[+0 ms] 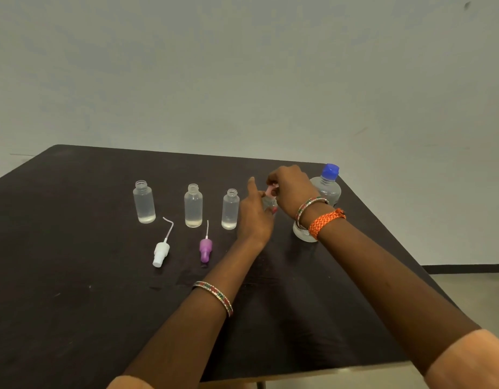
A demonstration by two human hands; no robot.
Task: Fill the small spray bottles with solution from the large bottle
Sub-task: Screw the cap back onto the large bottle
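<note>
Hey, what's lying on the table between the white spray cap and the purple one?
Nothing: in the head view the dark table is bare between the white spray cap and the purple spray cap.

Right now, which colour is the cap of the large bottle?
Blue; the large bottle's cap shows best in the head view.

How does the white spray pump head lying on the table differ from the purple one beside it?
The white spray pump head has a tube curved at its tip; the purple spray pump head has a straight tube. White lies further left, slightly tilted; purple points almost straight away. Both lie unscrewed on the dark table, tubes pointing toward the bottles.
</note>
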